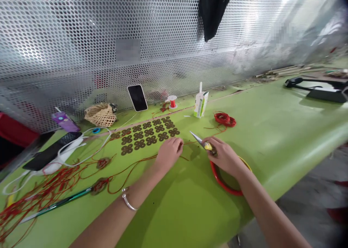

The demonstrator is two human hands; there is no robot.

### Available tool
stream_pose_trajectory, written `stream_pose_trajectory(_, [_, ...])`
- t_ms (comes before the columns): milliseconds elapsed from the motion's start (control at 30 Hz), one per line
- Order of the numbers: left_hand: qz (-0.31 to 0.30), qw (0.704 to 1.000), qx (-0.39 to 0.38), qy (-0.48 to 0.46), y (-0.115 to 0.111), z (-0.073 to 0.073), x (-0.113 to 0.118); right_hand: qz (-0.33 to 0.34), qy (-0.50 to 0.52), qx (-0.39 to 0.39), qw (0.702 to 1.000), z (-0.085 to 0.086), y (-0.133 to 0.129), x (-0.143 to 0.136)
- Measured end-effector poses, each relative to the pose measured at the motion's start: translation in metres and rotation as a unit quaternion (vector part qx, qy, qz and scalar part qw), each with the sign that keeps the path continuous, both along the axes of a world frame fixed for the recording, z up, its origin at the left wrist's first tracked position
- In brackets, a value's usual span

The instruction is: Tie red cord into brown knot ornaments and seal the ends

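My right hand (224,155) grips a pair of scissors (198,138) near the pivot. Their blades point away and to the left, and the large red and yellow handle loops lie under my hand and wrist. My left hand (170,151) is closed in a pinch just left of the blades, with a thin red cord (190,143) at its fingertips. More red cord (136,162) passes beneath that wrist toward a knotted brown-and-red piece (99,186). Beyond my left hand, brown coin-like discs (149,132) lie in rows of clusters.
A coil of red cord (225,119), a drink carton (200,104) with a straw, a thread spool (172,102) and a propped phone (137,98) stand behind. To the left are a woven basket (100,115), a power bank-like black device (53,152), a white cable and tangled red cords (58,182).
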State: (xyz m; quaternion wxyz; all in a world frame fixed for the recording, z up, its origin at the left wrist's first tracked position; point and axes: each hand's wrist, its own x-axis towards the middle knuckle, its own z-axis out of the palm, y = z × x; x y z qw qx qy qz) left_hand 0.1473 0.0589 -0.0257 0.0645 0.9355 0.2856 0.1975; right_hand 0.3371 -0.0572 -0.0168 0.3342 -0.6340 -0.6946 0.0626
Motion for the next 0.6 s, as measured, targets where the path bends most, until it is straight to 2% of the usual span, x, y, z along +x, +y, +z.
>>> stream_pose_trajectory(267, [-0.025, 0.999, -0.026, -0.039, -0.0022, -0.0058, -0.0009, 0.0, -0.016, -0.004, 1.0, -0.0035, 0.0002, 0.002])
stream_pose_trajectory(600, [-0.012, 0.995, -0.065, -0.073, -0.0054, -0.0055, -0.0009, 0.004, -0.028, -0.009, 1.0, -0.0059, 0.0, 0.0033])
